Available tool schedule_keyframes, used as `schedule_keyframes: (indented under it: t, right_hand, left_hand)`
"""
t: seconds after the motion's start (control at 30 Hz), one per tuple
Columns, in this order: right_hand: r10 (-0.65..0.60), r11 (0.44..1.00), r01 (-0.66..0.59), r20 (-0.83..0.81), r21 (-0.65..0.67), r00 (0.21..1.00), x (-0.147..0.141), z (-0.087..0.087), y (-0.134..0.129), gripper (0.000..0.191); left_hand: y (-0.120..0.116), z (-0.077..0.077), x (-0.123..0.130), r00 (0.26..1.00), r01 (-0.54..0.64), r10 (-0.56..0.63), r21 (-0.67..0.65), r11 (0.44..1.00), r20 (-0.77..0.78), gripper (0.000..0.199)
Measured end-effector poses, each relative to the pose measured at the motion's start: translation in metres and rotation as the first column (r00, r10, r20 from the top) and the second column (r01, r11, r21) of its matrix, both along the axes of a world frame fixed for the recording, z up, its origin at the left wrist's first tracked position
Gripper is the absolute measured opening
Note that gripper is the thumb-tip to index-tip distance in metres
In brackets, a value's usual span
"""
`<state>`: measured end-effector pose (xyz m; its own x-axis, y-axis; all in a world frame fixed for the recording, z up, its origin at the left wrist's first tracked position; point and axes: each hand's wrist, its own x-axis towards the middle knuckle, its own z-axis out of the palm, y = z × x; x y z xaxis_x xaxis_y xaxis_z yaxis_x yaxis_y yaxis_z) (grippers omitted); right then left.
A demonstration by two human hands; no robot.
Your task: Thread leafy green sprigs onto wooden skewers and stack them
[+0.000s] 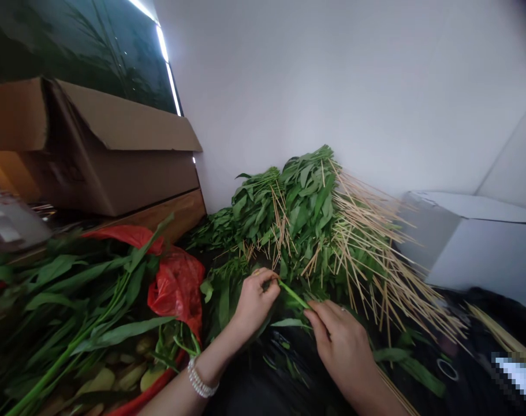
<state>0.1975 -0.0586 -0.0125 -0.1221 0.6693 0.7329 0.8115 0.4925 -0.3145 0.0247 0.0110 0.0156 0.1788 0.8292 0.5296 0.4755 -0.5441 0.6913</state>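
A green leafy stem [294, 296] stretches between my two hands. The fingertips of my left hand [258, 297] pinch its upper end, and my right hand [340, 341] closes around the lower part. A single leaf [291, 323] sticks out beside my right fingers. Just beyond my hands lies a heap of leafy greens [308, 193], bundled with thin wooden sticks [375, 254] that fan out to the right. On the left, long leafy stalks [93, 289] lie in and over a red plastic bag [178, 283].
An open cardboard box [133, 167] stands at the back left on a wooden ledge [182, 214]. A white box [483, 248] sits at the right against the wall. Black plastic sheeting [263, 381] with loose leaves lies under my hands. More pale sticks [500, 332] lie at far right.
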Motion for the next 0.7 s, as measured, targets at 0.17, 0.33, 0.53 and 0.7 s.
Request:
schedule_keyframes:
  t: [0.17, 0.33, 0.53, 0.7]
  right_hand:
    - [-0.011, 1.000, 0.012, -0.013, 0.006, 1.000, 0.006, 0.006, -0.006, 0.023]
    - [-0.050, 0.996, 0.047, 0.032, 0.076, 0.998, 0.008, 0.007, -0.008, 0.022]
    - [-0.111, 0.988, 0.089, 0.187, 0.124, 0.976, 0.004, 0.001, -0.005, 0.024]
    - [-0.133, 0.985, 0.096, 0.270, 0.144, 0.954, 0.006, 0.002, -0.002, 0.023]
  left_hand:
    - [0.018, 0.000, -0.016, 0.943, -0.137, 0.170, -0.129, 0.982, 0.285, 0.014]
    - [0.018, 0.010, -0.035, 0.934, -0.248, 0.240, -0.006, 0.969, 0.264, 0.018]
    - [-0.009, 0.010, -0.017, 0.974, 0.111, -0.041, 0.311, 0.944, -0.224, 0.024]
    - [-0.010, 0.001, -0.010, 0.766, 0.333, -0.055, 0.321, 0.887, -0.641, 0.020]
